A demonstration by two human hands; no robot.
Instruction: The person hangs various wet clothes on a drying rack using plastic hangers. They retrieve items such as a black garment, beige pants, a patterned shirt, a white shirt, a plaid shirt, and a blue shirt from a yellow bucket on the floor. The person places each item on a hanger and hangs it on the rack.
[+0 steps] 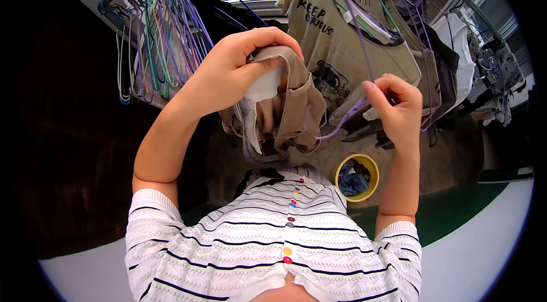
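My left hand (231,71) is closed on the waistband of a pair of tan trousers (302,108), which hangs bunched in front of my chest. White pocket lining shows inside the opening. To the right, my right hand (397,109) pinches a purple clothes hanger (346,121) between thumb and fingers. The hanger's lower curve reaches toward the right side of the trousers, and one end lies against or inside them; which of the two I cannot tell.
Many empty hangers (162,40) crowd a rail at the upper left. An olive printed T-shirt (310,45) hangs just beyond my hands, with a white garment (453,45) and others farther right. On the floor below stands a yellow bucket (373,179) holding dark clothes.
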